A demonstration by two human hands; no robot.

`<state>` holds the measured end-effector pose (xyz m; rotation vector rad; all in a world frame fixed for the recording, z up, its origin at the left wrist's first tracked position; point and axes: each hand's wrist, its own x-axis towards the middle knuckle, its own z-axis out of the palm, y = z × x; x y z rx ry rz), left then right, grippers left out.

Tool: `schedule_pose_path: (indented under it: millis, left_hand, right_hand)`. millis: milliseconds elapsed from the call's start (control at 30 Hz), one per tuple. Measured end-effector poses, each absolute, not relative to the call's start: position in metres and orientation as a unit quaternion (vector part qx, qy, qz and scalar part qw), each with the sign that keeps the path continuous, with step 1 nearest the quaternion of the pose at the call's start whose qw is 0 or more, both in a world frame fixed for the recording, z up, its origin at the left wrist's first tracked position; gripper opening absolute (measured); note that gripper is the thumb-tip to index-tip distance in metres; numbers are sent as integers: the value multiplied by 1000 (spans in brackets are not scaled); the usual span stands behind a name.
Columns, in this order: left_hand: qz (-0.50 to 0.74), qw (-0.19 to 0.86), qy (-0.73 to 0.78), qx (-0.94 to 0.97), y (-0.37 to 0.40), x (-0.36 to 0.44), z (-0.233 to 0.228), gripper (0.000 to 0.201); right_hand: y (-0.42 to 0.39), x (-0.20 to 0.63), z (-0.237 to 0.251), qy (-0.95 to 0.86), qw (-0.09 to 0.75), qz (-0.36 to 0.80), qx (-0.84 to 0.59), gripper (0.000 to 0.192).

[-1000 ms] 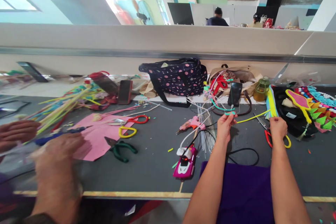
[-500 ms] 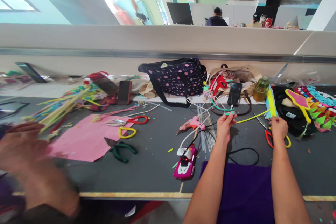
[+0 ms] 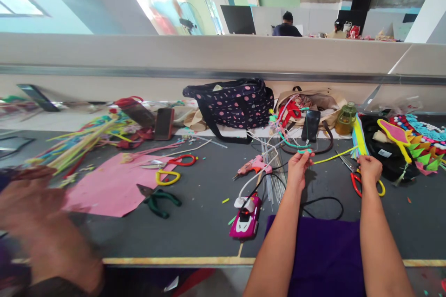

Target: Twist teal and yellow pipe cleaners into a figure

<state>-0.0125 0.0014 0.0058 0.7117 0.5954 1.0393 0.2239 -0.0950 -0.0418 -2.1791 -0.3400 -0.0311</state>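
My left hand (image 3: 298,165) is closed in a pinch on a teal-green pipe cleaner (image 3: 304,151) with thin wire rising from it. From beside those fingers a yellow pipe cleaner (image 3: 335,155) stretches right, toward a bundle of yellow and light-blue pipe cleaners (image 3: 359,135). My right hand (image 3: 370,168) has its fingers closed at the lower end of that bundle; exactly how many strands they grip is hidden. Under the right hand lie scissors (image 3: 356,183) with red and yellow handles, partly covered by it. A phone (image 3: 311,125) leans just beyond my left hand.
A pink glue gun (image 3: 254,166), clear sticks (image 3: 275,185) and a magenta power socket (image 3: 245,222) lie left of my arms. Farther left are pliers (image 3: 158,200), pink sheet (image 3: 104,190) and another person's blurred hand (image 3: 38,204). Bags (image 3: 237,106) and a jar (image 3: 346,119) stand behind.
Both of my hands keep almost the same place and grip. The view has shifted very slightly; the other person's hand at the left is still smeared by motion.
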Motion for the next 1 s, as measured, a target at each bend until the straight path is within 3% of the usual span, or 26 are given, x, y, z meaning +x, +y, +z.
schedule_pose_path:
  millis: [367,733,1000]
  left_hand:
    - [481,766,272,329,3,-13,4,35]
    - [477,766,273,335,2,-11,3,37]
    - [475,764,278,337,2,-11,4,37]
  right_hand:
    - [-89,223,-46,-119,530,-32,-839,30]
    - [-98,205,-25,-136,475,-153,-856,22]
    - [-100,197,-16,-137,432,-160,-877,21]
